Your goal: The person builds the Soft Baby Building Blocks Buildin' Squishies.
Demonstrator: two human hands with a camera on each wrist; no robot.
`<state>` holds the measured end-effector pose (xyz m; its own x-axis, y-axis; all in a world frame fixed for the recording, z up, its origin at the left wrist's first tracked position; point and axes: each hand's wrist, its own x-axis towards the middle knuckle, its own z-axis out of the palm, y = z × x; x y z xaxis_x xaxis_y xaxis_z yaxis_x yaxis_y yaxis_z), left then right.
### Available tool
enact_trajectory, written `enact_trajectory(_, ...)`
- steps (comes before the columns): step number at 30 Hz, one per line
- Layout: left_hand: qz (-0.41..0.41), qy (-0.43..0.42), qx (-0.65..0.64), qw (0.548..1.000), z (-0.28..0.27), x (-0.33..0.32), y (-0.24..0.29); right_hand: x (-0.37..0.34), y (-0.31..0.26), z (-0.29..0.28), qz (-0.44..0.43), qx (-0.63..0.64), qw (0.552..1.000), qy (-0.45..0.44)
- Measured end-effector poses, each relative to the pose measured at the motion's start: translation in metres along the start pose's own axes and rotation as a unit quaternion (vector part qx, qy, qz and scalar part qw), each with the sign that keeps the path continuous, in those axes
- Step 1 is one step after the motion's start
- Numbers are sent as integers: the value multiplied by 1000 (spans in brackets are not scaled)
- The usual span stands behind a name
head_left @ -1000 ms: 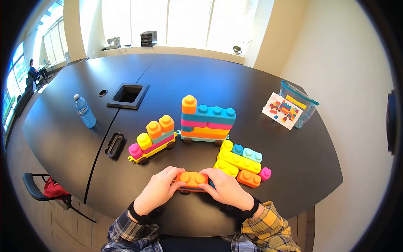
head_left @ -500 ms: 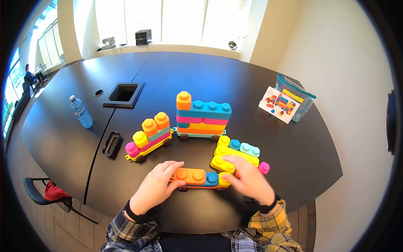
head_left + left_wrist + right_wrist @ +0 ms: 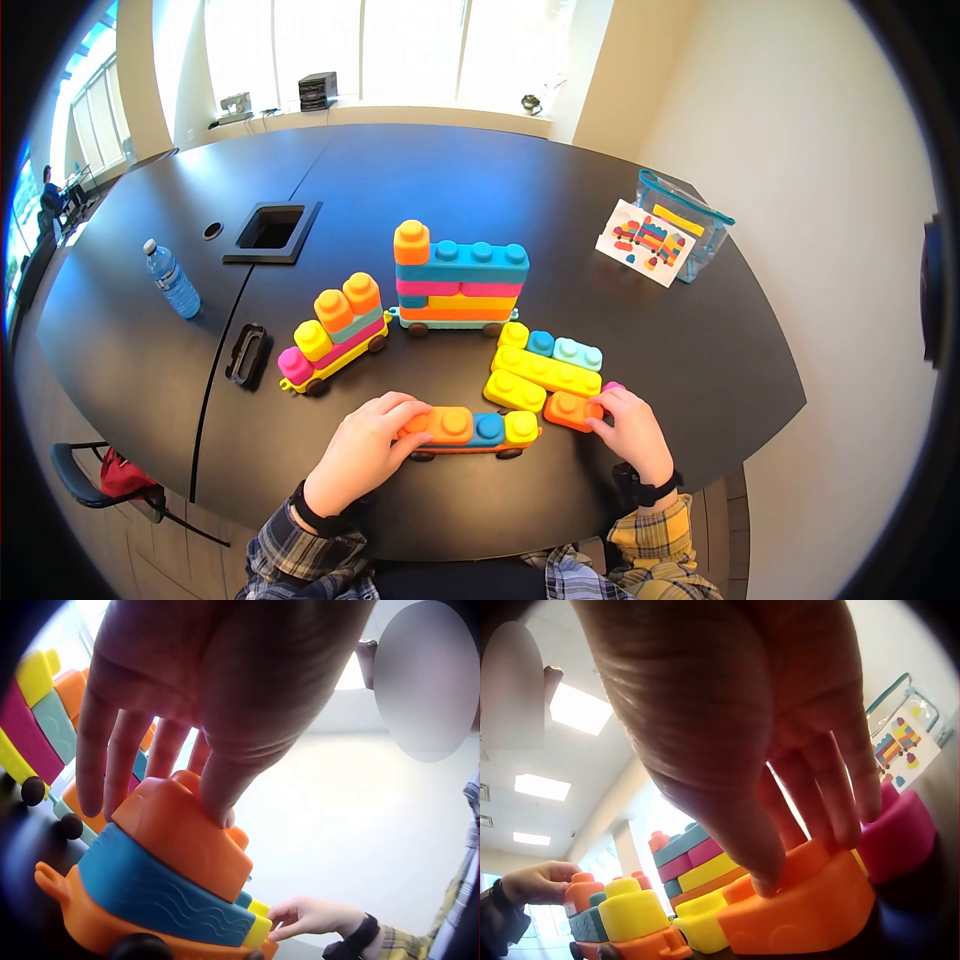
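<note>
My left hand grips the long orange block on top of a small wagon; its thumb is on the near side. Beneath that block, in the left wrist view, lies a wavy-patterned blue layer on an orange wheeled base. A blue stud and a yellow block top the wagon's right part. To the right, my right hand pinches a loose orange block resting on the table. Beside it is a magenta block, mostly hidden in the head view.
Yellow blocks, a blue one and a pale one lie beyond the loose orange block. Two built wagons stand behind: a stepped one and a tall one. A bottle is at left, a picture card and clear bag at right.
My right hand has left the wagon's right part and moved right to the loose orange block, exposing the blue stud and yellow block. My left hand keeps its grip. The head view has shifted.
</note>
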<state>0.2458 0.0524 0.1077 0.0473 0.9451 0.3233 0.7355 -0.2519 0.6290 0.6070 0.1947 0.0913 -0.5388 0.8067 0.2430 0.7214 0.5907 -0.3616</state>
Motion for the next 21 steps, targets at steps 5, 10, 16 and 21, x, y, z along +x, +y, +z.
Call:
enact_trajectory(5,-10,5,-7,1000,0,-1,3,1,1,2,-23,-18,999,16)
enact_trajectory(10,-6,4,-3,1000,2,0,3,5,-22,-18,-20,-9,996,81)
enact_trajectory(16,-8,5,-6,1000,2,1,4,20,-58,-21,-164,92,980,71)
enact_trajectory(21,-28,-1,-27,999,1,-1,5,31,-76,0,-212,91,973,28)
